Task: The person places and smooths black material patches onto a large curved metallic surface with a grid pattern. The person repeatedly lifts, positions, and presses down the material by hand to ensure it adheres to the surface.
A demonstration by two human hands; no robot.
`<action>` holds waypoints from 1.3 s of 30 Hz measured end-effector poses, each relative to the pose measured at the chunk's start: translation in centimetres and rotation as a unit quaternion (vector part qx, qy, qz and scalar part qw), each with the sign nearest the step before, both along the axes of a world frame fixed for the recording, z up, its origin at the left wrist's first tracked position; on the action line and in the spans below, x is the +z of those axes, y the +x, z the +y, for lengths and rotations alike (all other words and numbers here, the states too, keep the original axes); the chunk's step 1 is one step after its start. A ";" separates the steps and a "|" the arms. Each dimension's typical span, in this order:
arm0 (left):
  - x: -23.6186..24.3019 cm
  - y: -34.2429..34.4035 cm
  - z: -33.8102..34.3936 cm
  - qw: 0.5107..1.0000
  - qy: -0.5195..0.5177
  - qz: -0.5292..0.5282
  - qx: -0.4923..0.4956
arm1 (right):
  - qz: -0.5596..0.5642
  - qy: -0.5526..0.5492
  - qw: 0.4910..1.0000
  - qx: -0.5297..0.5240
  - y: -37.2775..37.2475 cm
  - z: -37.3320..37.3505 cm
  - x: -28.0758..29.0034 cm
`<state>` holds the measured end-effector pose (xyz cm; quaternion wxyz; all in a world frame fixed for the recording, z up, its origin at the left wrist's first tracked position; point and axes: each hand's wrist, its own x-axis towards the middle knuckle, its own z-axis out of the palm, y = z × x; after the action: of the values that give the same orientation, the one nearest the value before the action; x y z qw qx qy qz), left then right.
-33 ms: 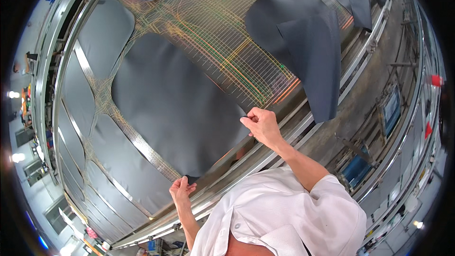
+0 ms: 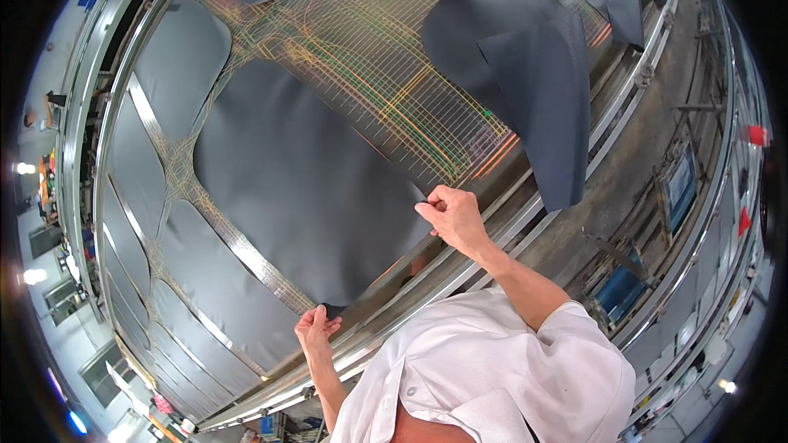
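Along the far left, a curved metal rail (image 2: pixel 86 107) is bending around the edge of a wide work table, and a row of dark grey fabric panels (image 2: pixel 176 66) is lying flat beside it, each panel set apart from the next by shiny metal strips (image 2: pixel 246 254). Next to these, in the middle of the table, a large dark grey fabric sheet (image 2: pixel 304 189) is lying spread out, its lower corner reaching the near rail and its right edge running up toward a grid of thin coloured wires (image 2: pixel 369 57) that is showing bare above and to the right of it. The left hand (image 2: pixel 316 332) is pinching the sheet's lower corner between thumb and fingers, closed on the cloth at the table's near edge. The right hand (image 2: pixel 451 213) is gripping the sheet's right edge, fingers curled shut on the fabric just beside the wire grid. A white short-sleeved shirt (image 2: pixel 492 377) is filling the lower centre below both forearms. Further right, another dark grey fabric piece (image 2: pixel 533 74) is hanging over the table's rim, one layer folded over the other. At the far right, blue-faced machine units (image 2: pixel 681 184) are standing along the floor beyond an outer rail.
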<state>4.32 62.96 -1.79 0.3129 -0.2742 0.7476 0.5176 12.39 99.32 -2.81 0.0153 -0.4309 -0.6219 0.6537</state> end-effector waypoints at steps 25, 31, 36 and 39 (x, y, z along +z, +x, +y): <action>2.5 -0.7 11.5 0.730 -0.106 0.524 -0.427 | 0.295 0.419 0.702 0.495 -11.0 -5.8 0.6; -1.6 -4.6 12.4 0.654 -0.123 0.475 -0.576 | 0.379 0.471 0.553 0.573 -22.2 -10.0 -6.0; -2.4 -15.4 14.4 0.689 -0.228 0.453 -0.518 | 0.246 0.591 0.607 0.470 -32.9 -4.3 -4.5; -2.8 -24.3 15.1 0.671 -0.301 0.491 -0.467 | 0.194 0.637 0.636 0.389 -37.3 0.0 -4.6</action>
<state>-19.94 78.09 -4.56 0.0025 0.3250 0.9392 0.1104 -24.87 99.32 -7.38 0.1501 0.1043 -0.9771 0.1090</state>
